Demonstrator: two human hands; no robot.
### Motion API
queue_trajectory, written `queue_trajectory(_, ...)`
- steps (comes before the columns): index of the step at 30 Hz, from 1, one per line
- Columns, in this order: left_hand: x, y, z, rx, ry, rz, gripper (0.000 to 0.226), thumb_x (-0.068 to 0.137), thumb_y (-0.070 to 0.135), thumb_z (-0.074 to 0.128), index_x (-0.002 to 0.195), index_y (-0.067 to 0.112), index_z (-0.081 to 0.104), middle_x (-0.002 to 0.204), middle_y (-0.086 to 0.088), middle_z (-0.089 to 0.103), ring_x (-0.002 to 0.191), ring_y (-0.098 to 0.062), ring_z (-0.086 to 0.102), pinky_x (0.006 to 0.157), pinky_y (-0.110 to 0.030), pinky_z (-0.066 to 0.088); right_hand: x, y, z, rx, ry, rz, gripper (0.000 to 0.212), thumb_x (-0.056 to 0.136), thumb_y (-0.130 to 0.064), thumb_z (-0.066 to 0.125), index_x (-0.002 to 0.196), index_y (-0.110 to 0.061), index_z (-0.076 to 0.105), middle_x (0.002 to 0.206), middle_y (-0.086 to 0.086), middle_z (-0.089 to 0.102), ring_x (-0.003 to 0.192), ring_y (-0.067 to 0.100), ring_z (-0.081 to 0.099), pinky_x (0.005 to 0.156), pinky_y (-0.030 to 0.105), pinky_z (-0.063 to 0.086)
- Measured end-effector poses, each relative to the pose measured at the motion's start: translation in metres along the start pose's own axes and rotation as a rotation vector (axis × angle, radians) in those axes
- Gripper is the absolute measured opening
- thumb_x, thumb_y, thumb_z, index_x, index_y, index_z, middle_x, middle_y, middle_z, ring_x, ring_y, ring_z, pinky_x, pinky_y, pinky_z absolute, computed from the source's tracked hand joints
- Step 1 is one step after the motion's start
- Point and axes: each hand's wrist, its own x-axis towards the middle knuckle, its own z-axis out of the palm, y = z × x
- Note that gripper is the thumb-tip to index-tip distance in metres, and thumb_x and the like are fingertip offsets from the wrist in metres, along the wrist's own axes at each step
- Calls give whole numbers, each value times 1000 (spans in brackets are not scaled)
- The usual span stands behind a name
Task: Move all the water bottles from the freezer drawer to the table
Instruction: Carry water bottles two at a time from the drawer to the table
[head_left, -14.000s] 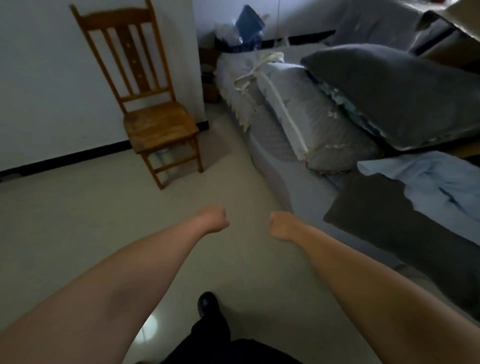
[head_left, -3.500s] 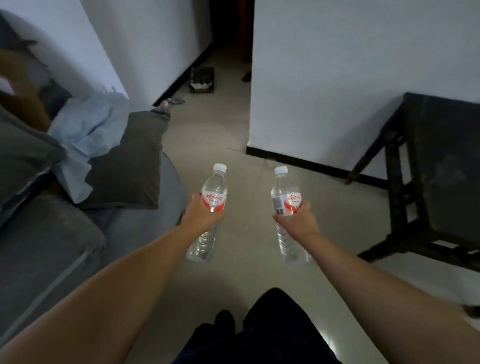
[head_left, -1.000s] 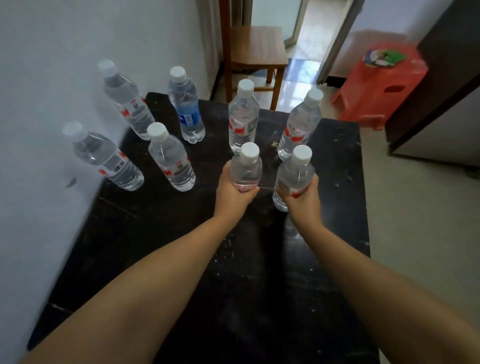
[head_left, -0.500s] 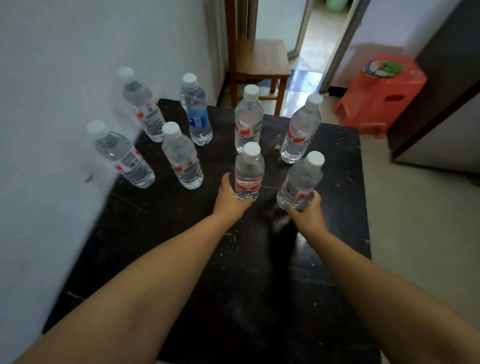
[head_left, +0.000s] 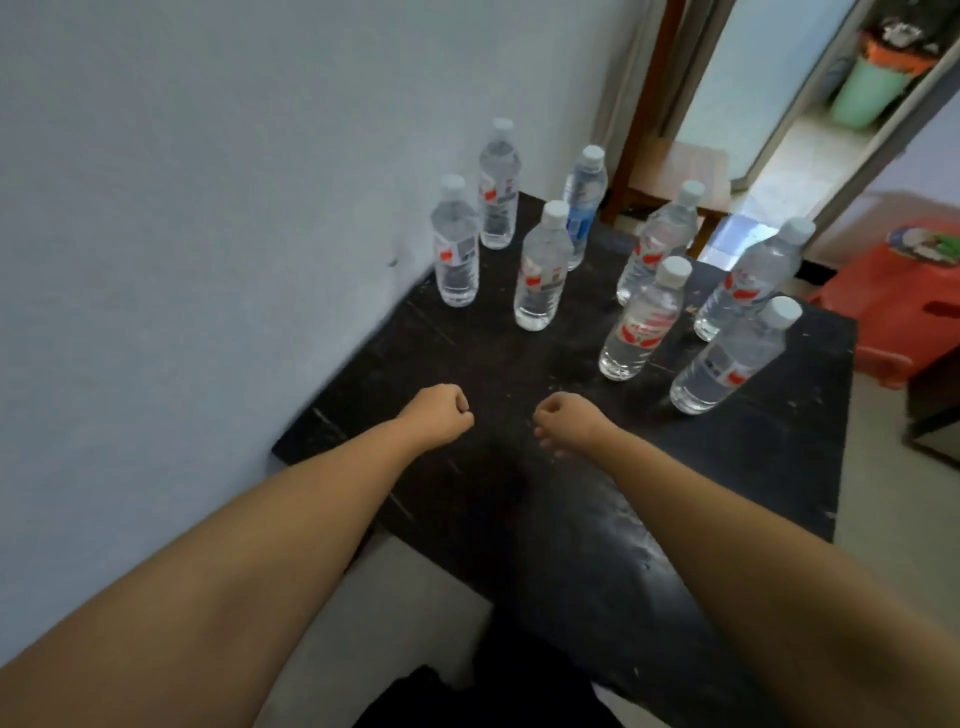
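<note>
Eight water bottles (head_left: 640, 321) stand upright on the scuffed black table (head_left: 571, 519), all beyond the hands and mostly to their right. The left hand (head_left: 440, 414) and right hand (head_left: 565, 422) hover over the tabletop, fingers curled, holding nothing. A pale wall (head_left: 208, 208) runs along the left; far right sits a red plastic stool (head_left: 904, 306).

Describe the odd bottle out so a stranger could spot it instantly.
Start at the black table against the white wall. Eight clear plastic water bottles stand on it. In the back row stands the blue-labelled water bottle; every other label is red.
</note>
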Motion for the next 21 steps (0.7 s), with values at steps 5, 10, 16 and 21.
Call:
queue_trajectory(5,-75,-95,-18,49,98,-122,19,90,22,50,103,12,60,108,-9,63,96,-27,60,85,-37,50,-24,-50,90,-414,-36,-255,15,94,-22,47,87,-17,60,94,7,68,82,22,63,72,32,50)
queue_trajectory(10,-148,-174,-27,-58,230,-280,14,92,17,42,84,12,52,110,-19,61,99,-33,58,81,-34,45,-50,-89,169,-616,-154,-403,24,96,-19,42,104,-12,63,99,7,65,85,23,61,73,32,47)
queue_trajectory(16,-227,-244,-2,-246,322,-520,21,92,21,45,108,11,55,112,-11,59,96,-28,57,80,-35,46,-79,-112,246,-930,-352,-551,24,95,-13,38,99,-5,60,98,12,63,87,28,61,75,37,50)
queue_trajectory(21,-285,-266,35,-390,463,-759,26,93,23,48,115,11,53,117,-13,59,101,-31,58,82,-34,46,-88,-121,295,-1220,-560,-730,20,97,-11,38,82,-8,53,84,12,53,88,29,57,75,34,42)
